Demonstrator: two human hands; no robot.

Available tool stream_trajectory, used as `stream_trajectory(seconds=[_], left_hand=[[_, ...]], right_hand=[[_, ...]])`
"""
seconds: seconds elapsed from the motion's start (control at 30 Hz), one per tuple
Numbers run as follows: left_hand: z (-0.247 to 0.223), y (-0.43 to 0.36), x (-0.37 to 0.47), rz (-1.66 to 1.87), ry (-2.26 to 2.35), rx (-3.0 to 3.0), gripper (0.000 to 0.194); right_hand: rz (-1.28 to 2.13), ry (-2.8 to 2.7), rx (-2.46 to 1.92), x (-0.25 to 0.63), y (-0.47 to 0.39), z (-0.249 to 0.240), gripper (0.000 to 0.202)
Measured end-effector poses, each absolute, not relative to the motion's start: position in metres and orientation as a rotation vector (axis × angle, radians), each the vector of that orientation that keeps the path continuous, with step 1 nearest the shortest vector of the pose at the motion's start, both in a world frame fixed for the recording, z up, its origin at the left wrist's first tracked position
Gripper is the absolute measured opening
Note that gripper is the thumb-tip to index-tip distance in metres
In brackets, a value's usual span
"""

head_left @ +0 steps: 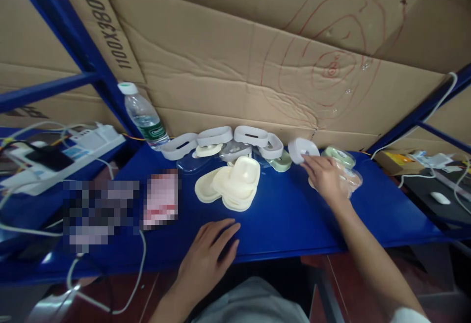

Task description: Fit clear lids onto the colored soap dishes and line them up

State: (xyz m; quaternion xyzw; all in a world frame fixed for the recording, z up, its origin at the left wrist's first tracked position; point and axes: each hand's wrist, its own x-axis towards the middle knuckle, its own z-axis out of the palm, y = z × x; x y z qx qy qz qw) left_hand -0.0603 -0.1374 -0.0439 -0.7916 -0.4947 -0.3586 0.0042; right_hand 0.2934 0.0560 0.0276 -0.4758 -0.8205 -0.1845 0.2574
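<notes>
My right hand (pixel 324 173) reaches to the back right of the blue table, its fingers closed on the near edge of a pale grey oval plastic dish (pixel 303 150). More grey oval dishes (pixel 215 136) with slots in them stand in a row along the cardboard. In front of that row lies a loose pile of cream plastic pieces (pixel 241 180). Below the pile, my left hand (pixel 211 247) rests by the table's front edge, fingers stretched and holding nothing. A green piece (pixel 338 157) and peach pieces (pixel 351 178) lie beside my right hand, partly covered by it.
A water bottle (pixel 145 119) stands at the back left against the cardboard wall (pixel 206 67). Left of the pile is a pixelated pink item (pixel 161 199). Power strips (pixel 91 141) and cables fill the left side. A white mouse (pixel 440 198) lies far right.
</notes>
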Motion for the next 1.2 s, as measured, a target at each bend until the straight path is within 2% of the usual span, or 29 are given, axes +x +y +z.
stream_trajectory(seconds=[0.1, 0.2, 0.33, 0.5, 0.7, 0.83, 1.0, 1.2], left_hand=[[-0.041, -0.144, -0.056, -1.12, -1.516, -2.5, 0.047], [-0.042, -0.148, -0.046, -1.109, -1.424, -2.476, 0.052], [-0.05, -0.149, -0.038, -1.063, -1.429, -2.501, 0.049], [-0.06, -0.151, -0.044, -1.103, -1.581, -2.524, 0.036], [-0.062, -0.151, -0.048, -1.064, -1.613, -2.551, 0.039], [-0.062, -0.151, -0.049, -1.056, -1.616, -2.554, 0.039], [-0.06, -0.149, -0.05, -1.036, -1.608, -2.558, 0.039], [-0.057, -0.148, -0.048, -1.04, -1.595, -2.539, 0.036]], right_hand=[[-0.435, -2.343, -0.892, 0.276, -0.026, 0.019, 0.033], [-0.336, -2.539, -0.737, 0.245, -0.09, 0.009, 0.037], [-0.307, -2.584, -0.611, 0.217, -0.117, 0.006, 0.035], [-0.191, -2.568, -0.628, 0.239, -0.065, 0.015, 0.029], [-0.358, -2.357, -1.532, 0.29, 0.081, 0.028, 0.044], [-0.245, -2.368, -1.772, 0.299, 0.14, 0.022, 0.048], [-0.117, -2.261, -1.793, 0.3, 0.153, 0.019, 0.027], [0.014, -1.916, -1.567, 0.307, 0.105, 0.027, 0.051]])
